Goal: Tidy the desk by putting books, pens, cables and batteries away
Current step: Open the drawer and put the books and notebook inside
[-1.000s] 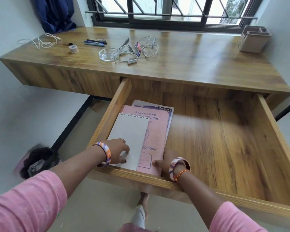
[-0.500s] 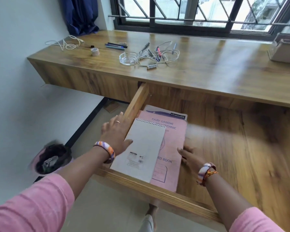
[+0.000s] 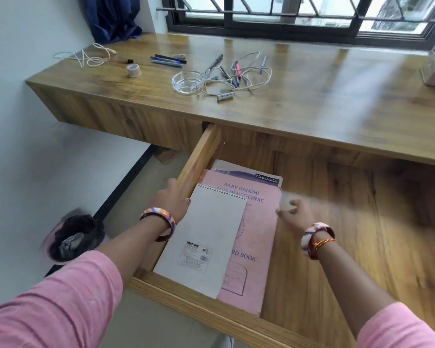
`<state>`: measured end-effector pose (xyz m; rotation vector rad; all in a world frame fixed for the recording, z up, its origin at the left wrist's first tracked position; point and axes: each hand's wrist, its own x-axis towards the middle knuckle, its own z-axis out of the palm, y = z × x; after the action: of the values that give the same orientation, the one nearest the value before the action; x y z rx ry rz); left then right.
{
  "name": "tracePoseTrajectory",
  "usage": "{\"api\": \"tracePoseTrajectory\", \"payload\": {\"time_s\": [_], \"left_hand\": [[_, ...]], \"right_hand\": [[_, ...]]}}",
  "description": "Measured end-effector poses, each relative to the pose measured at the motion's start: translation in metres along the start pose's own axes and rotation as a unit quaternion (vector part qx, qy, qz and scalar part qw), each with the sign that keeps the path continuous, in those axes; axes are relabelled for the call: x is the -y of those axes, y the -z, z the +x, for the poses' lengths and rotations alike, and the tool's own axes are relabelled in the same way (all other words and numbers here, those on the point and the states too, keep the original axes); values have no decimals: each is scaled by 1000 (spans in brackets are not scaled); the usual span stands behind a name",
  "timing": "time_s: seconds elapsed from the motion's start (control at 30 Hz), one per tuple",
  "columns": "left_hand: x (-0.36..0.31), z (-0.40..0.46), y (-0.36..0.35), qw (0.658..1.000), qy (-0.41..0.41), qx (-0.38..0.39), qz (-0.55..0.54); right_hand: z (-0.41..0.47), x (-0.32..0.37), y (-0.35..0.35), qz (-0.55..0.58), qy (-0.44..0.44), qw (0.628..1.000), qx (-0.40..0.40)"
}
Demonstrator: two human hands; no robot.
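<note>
Left hand (image 3: 172, 200) rests relaxed on the drawer (image 3: 199, 156) wall; right hand (image 3: 295, 213), loose and empty, touches the books (image 3: 256, 222). Closing the drawer now risks pinched fingers.

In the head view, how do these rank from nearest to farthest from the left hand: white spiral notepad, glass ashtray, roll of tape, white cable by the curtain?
From the left hand:
1. White spiral notepad, in the drawer, right beside the hand.
2. Glass ashtray, on the desk, straight ahead.
3. Roll of tape, on the desk, farther left.
4. White cable, back left corner by the curtain.

Desk (image 3: 312, 101): pens (image 3: 167, 61), cables (image 3: 239, 76), glass dish (image 3: 187, 82). Drawer (image 3: 337, 234): books (image 3: 251, 222).
</note>
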<state>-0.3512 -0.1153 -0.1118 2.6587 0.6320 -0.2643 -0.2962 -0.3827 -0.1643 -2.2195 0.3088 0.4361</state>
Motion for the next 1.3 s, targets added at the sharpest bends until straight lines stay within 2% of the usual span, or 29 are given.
{"api": "tracePoseTrajectory", "payload": {"time_s": [0.07,0.1,0.2,0.3,0.4,0.63,0.8,0.93,1.0,1.07,1.1,1.17,1.3], "left_hand": [[2,0,-4,1000,-3,-2,21],[2,-1,-4,1000,-4,-9,30],[-1,-2,-5,998,4,-25,56],[-3,-5,-6,996,9,-32,77],[-1,-4,-8,996,6,-38,80],[0,-2,-10,996,-11,-37,76],[1,-2,-11,995,-12,-31,96],[2,-1,-11,994,-10,-29,101],[2,0,-11,995,-11,-34,97],[2,-1,-11,995,-12,-38,91],[1,-2,-11,995,-11,-38,89],[1,-3,-12,996,-7,-40,85],[0,-5,-11,996,-3,-41,82]], "right_hand": [[9,20,1,-54,92,988,-109],[14,33,0,-62,141,982,-114],[40,70,-13,-144,216,966,-15],[66,99,-27,-237,210,947,60],[87,112,-37,-285,168,942,53],[101,126,-62,-281,159,946,26],[104,123,-53,-290,182,937,68],[85,99,-41,-242,228,938,100],[70,77,-33,-202,216,955,21],[50,45,-29,-107,123,982,-95],[35,30,-31,-35,56,991,-119],[3,10,-39,95,-42,988,-112],[-33,5,-46,178,-71,981,-34]]}}
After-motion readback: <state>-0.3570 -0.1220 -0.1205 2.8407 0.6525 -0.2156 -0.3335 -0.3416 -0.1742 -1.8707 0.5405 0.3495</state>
